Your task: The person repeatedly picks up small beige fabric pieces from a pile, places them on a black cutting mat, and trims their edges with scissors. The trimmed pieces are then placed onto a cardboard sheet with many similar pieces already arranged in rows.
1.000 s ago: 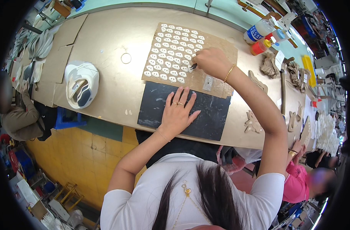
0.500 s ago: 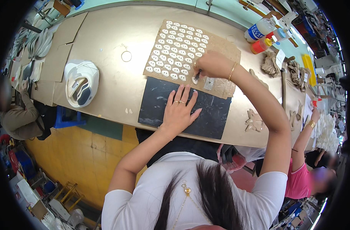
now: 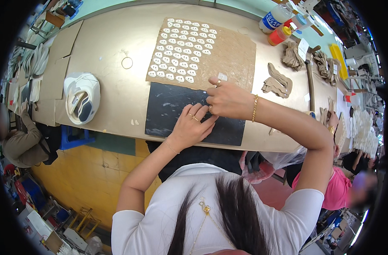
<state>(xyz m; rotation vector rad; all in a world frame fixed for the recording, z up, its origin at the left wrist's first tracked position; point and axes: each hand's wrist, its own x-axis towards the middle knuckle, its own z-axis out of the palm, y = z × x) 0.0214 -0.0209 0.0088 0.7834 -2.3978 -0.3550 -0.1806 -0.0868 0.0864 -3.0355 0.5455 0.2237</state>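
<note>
Both hands meet over a smooth black board [image 3: 168, 108] at the table's near edge. My left hand [image 3: 193, 125] rests on the board with its fingers bent together, the fingertips against my right hand [image 3: 230, 100]. My right hand is closed, its back turned up; whatever lies between the two hands is hidden. Just beyond the board lies a brown sheet [image 3: 230, 53] bearing rows of small white shaped pieces [image 3: 185, 58] with tiny holes. A small pale, shiny plate [image 3: 222, 76] lies on the sheet beside my right hand's fingers.
A white shoe-like piece [image 3: 82, 100] stands at left. Bottles [image 3: 280, 35] are at the back right, near brown strap bundles [image 3: 293, 56], loose brown cutouts [image 3: 276, 83] and a long-handled tool [image 3: 310, 85]. Other people sit at the left and right ends.
My right hand has come from the sheet, where it held a small dark tool at a white piece, to my left hand. My left fingers, spread flat before, are now bent. The view has shifted.
</note>
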